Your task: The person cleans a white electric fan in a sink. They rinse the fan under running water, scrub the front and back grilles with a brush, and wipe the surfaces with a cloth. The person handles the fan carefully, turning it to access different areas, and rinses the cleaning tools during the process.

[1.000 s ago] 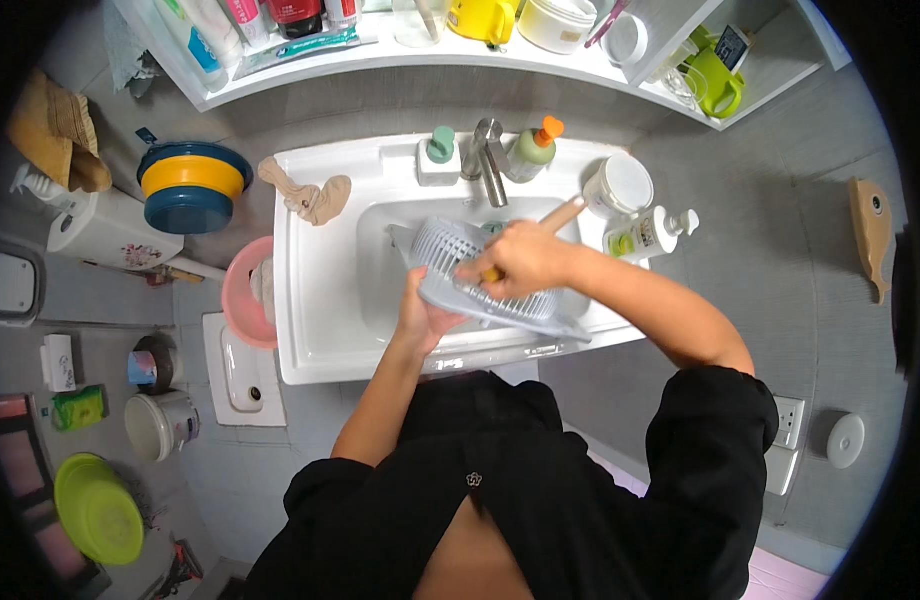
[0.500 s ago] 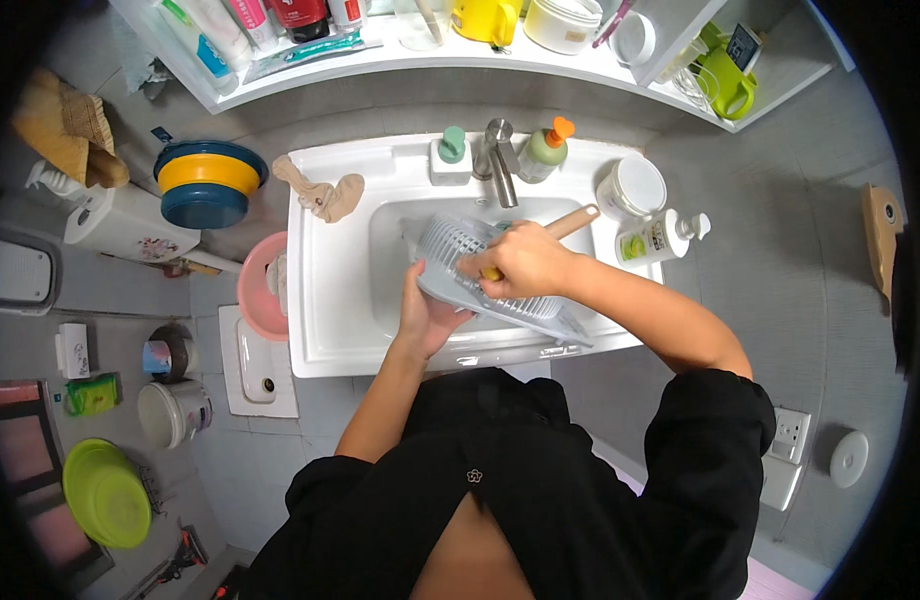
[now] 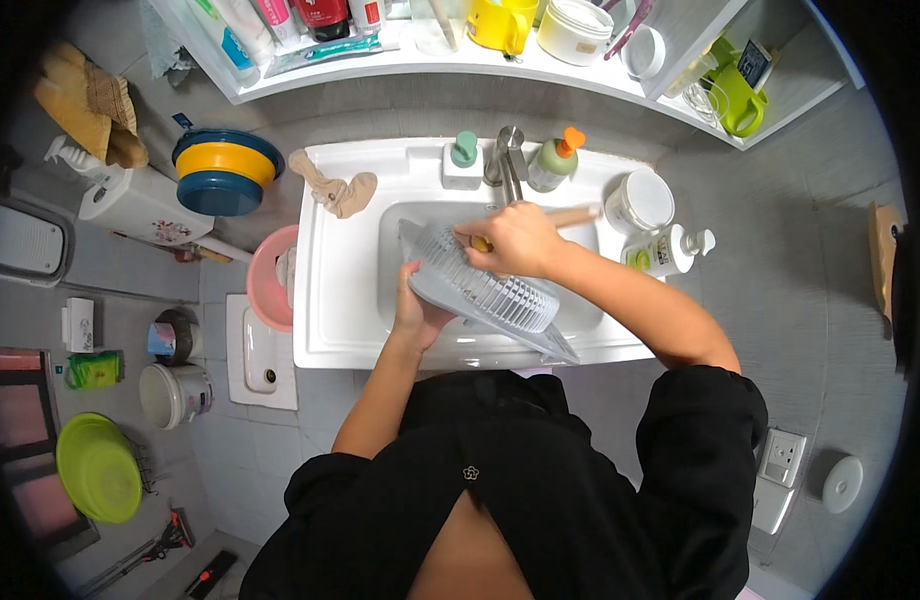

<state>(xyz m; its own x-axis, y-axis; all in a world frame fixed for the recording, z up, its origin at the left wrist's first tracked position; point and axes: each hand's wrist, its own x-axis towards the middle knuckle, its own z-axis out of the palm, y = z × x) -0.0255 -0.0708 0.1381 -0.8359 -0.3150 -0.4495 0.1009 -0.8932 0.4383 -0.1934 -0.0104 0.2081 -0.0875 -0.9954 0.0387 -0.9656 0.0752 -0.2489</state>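
Observation:
A pale grey washboard (image 3: 467, 277) with raised ridges lies tilted over the white sink (image 3: 330, 335). My left hand (image 3: 416, 310) grips its lower left edge, with the fingers hidden beneath it. Closed over the board's upper part, my right hand (image 3: 520, 243) holds a brush by its beige handle (image 3: 577, 216), which sticks out to the right. A small yellow part (image 3: 482, 243) shows by the fingertips; the brush's bristles are hidden under the hand. Just behind that hand stands the metal tap (image 3: 508, 165).
A beige sock-like cloth (image 3: 338, 187) lies on the sink's back left corner. Pump bottles (image 3: 464, 165) (image 3: 557, 158) flank the tap. At the right rim are a white tub (image 3: 644, 200) and a white pump bottle (image 3: 670, 250). A pink basin (image 3: 265, 275) sits left; a crowded shelf (image 3: 430, 62) hangs above.
My right hand with the brush has moved up and slightly left along the washboard. My left hand keeps its hold on the board. The whole view has shifted slightly.

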